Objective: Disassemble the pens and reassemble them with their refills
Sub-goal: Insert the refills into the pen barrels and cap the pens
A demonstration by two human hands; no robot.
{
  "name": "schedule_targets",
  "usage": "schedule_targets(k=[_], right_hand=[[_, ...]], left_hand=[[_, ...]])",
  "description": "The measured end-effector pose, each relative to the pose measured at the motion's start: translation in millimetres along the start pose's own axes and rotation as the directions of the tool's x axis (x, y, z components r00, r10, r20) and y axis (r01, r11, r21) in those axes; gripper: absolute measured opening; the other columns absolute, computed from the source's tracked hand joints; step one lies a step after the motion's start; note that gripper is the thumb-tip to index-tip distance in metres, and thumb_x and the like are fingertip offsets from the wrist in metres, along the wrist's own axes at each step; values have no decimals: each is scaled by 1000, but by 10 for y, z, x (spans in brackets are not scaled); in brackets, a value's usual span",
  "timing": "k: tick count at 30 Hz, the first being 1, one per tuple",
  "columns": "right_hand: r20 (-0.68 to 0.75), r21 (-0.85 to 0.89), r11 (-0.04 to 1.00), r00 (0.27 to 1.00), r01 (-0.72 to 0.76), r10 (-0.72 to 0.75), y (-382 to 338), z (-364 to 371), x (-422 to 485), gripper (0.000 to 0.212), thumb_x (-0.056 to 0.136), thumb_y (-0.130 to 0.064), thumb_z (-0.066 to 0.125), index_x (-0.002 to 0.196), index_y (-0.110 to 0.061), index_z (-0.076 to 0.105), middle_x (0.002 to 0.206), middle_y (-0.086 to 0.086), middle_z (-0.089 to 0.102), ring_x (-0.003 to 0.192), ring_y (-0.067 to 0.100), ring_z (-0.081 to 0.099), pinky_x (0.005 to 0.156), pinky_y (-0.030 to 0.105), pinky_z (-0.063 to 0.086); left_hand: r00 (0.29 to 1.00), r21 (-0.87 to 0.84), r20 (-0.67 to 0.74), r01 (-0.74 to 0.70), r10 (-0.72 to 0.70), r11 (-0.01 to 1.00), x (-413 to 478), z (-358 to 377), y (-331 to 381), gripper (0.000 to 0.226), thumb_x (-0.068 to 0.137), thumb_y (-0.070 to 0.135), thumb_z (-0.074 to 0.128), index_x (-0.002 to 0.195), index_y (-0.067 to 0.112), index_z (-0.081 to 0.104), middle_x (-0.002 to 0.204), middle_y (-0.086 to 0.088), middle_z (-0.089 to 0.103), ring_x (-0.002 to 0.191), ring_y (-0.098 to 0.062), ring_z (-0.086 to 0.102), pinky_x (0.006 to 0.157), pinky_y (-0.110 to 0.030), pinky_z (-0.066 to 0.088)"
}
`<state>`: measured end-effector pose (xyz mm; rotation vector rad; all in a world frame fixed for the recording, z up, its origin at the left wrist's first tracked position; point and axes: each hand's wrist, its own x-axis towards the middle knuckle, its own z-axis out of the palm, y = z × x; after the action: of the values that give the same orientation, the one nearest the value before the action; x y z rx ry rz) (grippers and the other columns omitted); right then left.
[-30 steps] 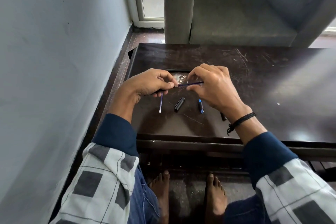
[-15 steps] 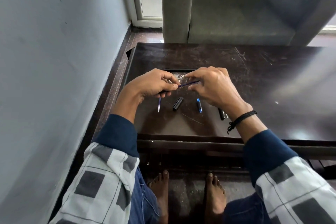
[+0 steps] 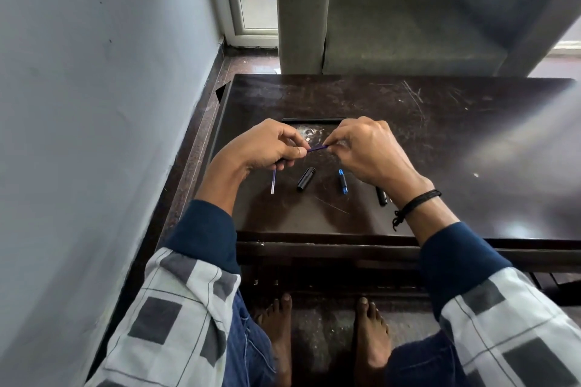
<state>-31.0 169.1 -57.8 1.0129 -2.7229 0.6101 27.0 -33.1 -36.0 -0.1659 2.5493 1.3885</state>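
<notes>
Above the dark wooden table point(image 3: 440, 141), my left hand point(image 3: 267, 148) grips a dark pen barrel, mostly hidden in my fist. My right hand point(image 3: 367, 151) pinches a thin blue refill point(image 3: 317, 148) whose left end meets my left fingertips. On the table below lie a pale refill point(image 3: 273, 181), a black pen cap point(image 3: 306, 179), a blue pen piece point(image 3: 342, 181) and a black pen part point(image 3: 382, 196) half hidden by my right wrist.
A long black pen part point(image 3: 314, 120) lies on the table just beyond my hands. A grey wall point(image 3: 94, 104) runs close on the left. A grey armchair point(image 3: 393, 16) stands behind the table. My bare feet point(image 3: 323, 333) rest under the table's near edge.
My hands have come closer together, and less of the blue refill shows between them. The parts on the table have not moved.
</notes>
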Motion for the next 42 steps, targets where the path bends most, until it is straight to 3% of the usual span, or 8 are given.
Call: schedule_targets(k=[6,13,17,22,29,36,39,42], right_hand=[[-11,12,1000,1000,3,-3,-10,-12,0,11,88,-20,71,92,-21,81,94,-5,73,95,24,64,86,47,49],[81,13,999,996,-42,41,-52,-65,-18,16,91,-27,70,104,-25,78,105,-7,69,105,20,60,93,47,47],[169,21,970,957,-243,236,34,-153,-14,29,85,-29,74,114,-26,71,107,-5,67,101,20,63,87,38,51],[307,-70,897,846,-437,436,128,-107,-66,15,80,-32,78,88,-25,68,95,3,71,93,30,66,72,31,44],[339,-66,890,828,-452,446,42,2,-71,24,79,-33,81,94,-22,66,100,5,70,96,31,66,75,33,47],[378,-65,896,820,-439,429,-39,104,-71,27,82,-12,66,107,-21,64,103,6,69,92,29,63,72,34,50],[373,19,852,795,-523,479,8,74,-40,17,81,-19,67,98,-21,70,84,3,75,77,22,69,70,29,52],[359,304,705,763,-640,538,49,-3,1,8,79,-18,69,74,-16,75,65,6,74,59,19,72,72,35,62]], left_hand=[[992,25,-7,-126,126,992,-16,7,34,19,87,6,73,106,10,76,71,-7,64,57,-9,54,56,-14,47],[992,54,-41,-116,118,992,32,21,-15,19,85,5,75,102,12,77,70,-5,66,58,-8,56,58,-17,48],[990,33,-84,-107,110,994,47,-9,-76,18,85,4,75,101,10,78,69,-4,67,60,-5,58,58,-17,50],[990,44,-102,-94,98,995,59,2,-92,15,85,7,76,98,13,78,73,-9,72,63,-10,60,58,-16,49],[993,60,-84,-79,84,995,67,23,-78,14,84,10,77,96,18,78,71,-5,71,61,-10,59,59,-17,49],[994,69,-73,-80,85,994,63,27,-78,14,84,10,77,95,19,78,75,-13,71,61,-11,59,64,-22,51],[994,70,-72,-77,82,995,58,26,-80,13,84,11,77,95,19,78,78,-16,72,61,-12,58,65,-24,51],[995,66,-66,-73,78,995,52,28,-74,13,85,11,77,95,19,78,78,-15,71,62,-12,58,65,-22,50]])
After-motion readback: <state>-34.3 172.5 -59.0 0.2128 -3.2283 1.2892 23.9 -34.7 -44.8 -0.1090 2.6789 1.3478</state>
